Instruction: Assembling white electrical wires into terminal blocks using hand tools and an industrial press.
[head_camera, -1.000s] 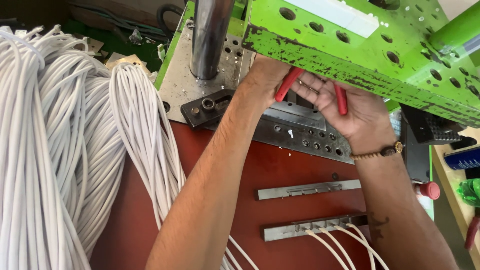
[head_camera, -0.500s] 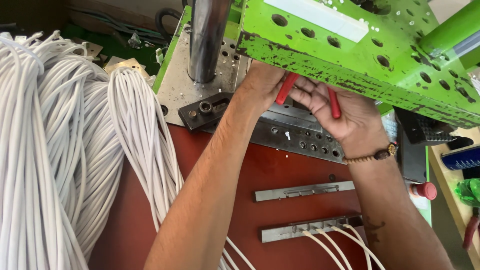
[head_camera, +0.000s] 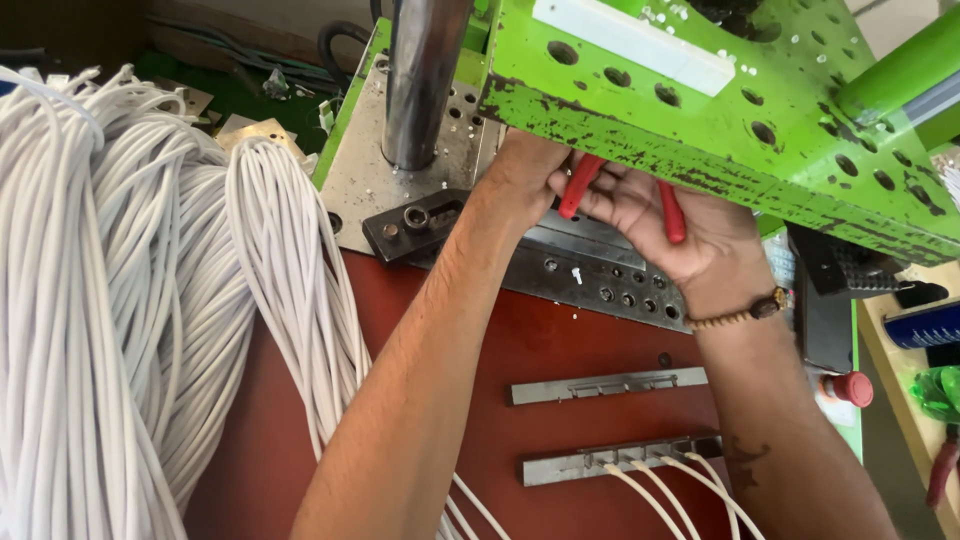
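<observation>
Both my hands reach in under the green perforated machine plate (head_camera: 700, 110). My right hand (head_camera: 665, 225) grips red-handled pliers (head_camera: 672, 212), whose jaws are hidden under the plate. My left hand (head_camera: 520, 180) is beside it, its fingers tucked under the plate edge, so what they touch is hidden. Below the hands lies a grey metal mould block (head_camera: 600, 275) with a row of small holes.
A thick bundle of white cables (head_camera: 150, 320) hangs at the left. Two metal strips (head_camera: 605, 385) lie on the red bed, the lower strip (head_camera: 610, 462) with several white wires in it. A steel column (head_camera: 425, 80) rises behind. A red button (head_camera: 850, 388) sits at the right.
The hands and pliers stay under the green plate with only small shifts; the view has drifted slightly.
</observation>
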